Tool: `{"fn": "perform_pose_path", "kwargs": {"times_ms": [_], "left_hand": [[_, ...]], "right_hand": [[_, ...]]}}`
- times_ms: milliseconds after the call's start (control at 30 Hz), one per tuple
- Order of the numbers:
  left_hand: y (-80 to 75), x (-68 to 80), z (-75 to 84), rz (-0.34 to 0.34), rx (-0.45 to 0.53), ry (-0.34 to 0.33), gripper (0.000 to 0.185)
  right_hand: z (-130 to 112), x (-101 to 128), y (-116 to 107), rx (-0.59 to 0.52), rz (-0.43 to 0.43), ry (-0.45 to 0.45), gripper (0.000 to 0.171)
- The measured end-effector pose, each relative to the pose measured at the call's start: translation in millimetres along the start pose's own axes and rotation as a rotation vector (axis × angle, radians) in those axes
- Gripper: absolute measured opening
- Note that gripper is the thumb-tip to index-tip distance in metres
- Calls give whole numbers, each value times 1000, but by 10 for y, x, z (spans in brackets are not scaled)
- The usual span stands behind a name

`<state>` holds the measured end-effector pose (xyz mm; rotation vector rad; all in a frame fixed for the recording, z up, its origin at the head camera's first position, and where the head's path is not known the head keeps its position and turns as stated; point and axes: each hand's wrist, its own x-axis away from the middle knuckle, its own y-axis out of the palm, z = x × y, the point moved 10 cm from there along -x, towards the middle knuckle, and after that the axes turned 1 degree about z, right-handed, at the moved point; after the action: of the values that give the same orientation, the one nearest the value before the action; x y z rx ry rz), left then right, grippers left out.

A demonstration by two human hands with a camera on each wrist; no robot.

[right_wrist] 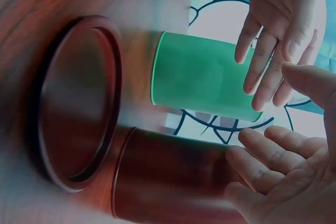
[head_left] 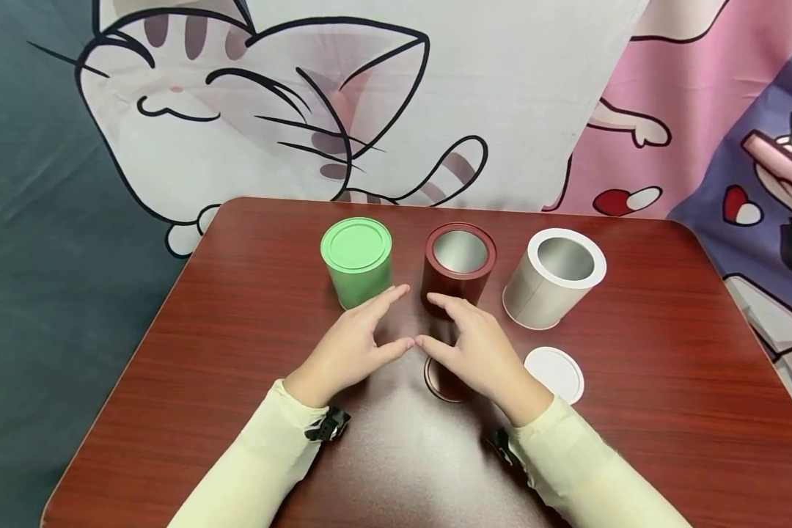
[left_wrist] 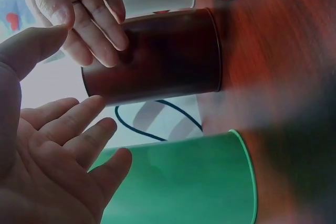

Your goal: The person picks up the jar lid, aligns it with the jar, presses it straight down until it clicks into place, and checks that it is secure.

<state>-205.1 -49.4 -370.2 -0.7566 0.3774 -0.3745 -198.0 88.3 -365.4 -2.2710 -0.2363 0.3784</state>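
- Left hand (head_left: 350,348): fingers straight & relaxed, holds nothing; hovers just in front of the green tin (head_left: 356,261), fingertips near its lower wall. Contact can't be told from head view; left wrist view shows a gap.
- Right hand (head_left: 478,352): fingers loosely spread, grips nothing; fingertips at the front wall of the dark red tin (head_left: 460,266). In left wrist view they seem to touch its side.
- Thumb tips of both hands nearly meet btwn the two tins.
- Green tin: upright, lid on, left of the row on the wooden table (head_left: 204,352).
- Dark red tin: upright, open top, silver inside, in the middle, just beside the green one.
- Dark red lid (head_left: 444,381): flat on table, partly hidden under right hand.
- White tin (head_left: 553,277): open, at right of the row, apart from red tin.
- White lid (head_left: 557,372): flat on table in front of white tin, just right of right hand.
- Cat-print cloth (head_left: 237,110) hangs behind the table.
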Motion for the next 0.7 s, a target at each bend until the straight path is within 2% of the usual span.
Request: {"fn": "perform_pose_path", "kwargs": {"times_ms": [233,467,700], "left_hand": [[112,-9,10,-19,23,19,70],[230,2,3,-49,-11,19,71],[314,23,-4,-61,1,28,71]], "right_hand": [[84,83,-3,2,8,7,63],[173,161,9,7,14,23,62],[239,240,21,15,18,26,64]]}}
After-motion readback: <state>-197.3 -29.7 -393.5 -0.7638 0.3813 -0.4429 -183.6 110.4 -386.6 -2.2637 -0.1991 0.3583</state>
